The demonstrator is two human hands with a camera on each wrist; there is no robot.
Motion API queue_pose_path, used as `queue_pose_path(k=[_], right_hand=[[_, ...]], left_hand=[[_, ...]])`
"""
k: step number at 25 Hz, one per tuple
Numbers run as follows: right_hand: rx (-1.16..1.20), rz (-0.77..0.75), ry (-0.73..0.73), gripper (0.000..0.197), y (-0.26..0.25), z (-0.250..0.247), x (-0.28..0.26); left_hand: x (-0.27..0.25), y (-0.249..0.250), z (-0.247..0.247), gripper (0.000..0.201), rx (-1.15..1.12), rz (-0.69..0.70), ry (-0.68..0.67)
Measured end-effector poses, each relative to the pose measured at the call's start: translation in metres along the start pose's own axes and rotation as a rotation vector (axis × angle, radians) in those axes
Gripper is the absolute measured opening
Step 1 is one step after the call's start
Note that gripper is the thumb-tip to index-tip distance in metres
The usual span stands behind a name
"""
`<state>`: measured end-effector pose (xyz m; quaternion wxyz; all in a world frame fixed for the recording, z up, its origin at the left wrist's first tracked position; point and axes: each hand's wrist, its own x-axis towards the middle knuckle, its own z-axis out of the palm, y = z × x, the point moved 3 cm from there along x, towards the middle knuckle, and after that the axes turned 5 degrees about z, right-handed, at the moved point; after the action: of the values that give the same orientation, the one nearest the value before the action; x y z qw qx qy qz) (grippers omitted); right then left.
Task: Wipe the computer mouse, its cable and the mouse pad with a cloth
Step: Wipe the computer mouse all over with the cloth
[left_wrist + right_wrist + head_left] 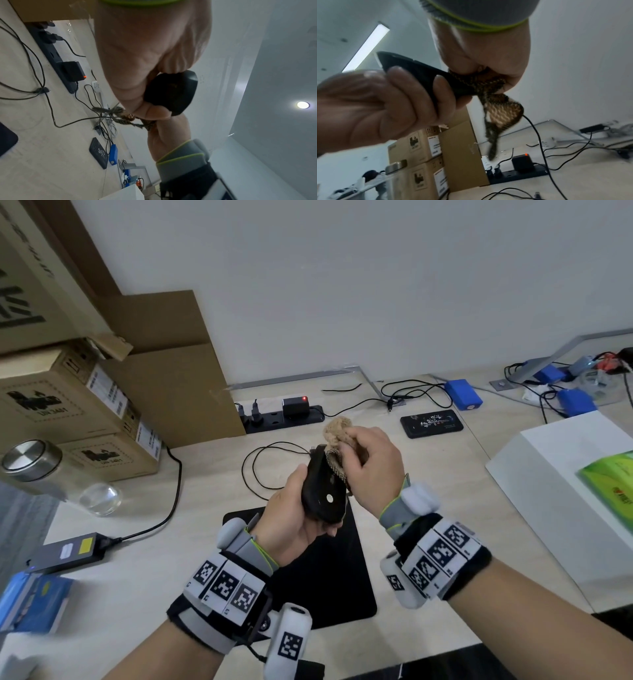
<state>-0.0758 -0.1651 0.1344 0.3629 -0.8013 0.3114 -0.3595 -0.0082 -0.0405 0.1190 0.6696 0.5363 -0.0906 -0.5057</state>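
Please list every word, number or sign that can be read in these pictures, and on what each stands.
"UN 3481" (blurred, probably): upper cardboard box, again on the lower cardboard box.
Too blurred to read: white box labels, white script on the black device, red print on the green packet.
Wrist bands: square code markers, no words.

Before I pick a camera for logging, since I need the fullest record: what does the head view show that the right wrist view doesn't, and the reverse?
Head only: the black mouse pad on the desk, the mouse's underside with its pale round spot, and a phone.
Right wrist only: a ceiling light strip.
Both: left hand gripping the mouse, right hand pressing the tan cloth on it, and the power strip.
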Motion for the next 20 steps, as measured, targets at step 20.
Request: queue_pose_path(k=[20], right_hand=[[0.12, -0.107, -0.158, 0.021, -0.008, 0.007, -0.027]], left_hand=[[0.003, 0.001, -0.009, 0.054, 0.047, 0.015, -0.019]])
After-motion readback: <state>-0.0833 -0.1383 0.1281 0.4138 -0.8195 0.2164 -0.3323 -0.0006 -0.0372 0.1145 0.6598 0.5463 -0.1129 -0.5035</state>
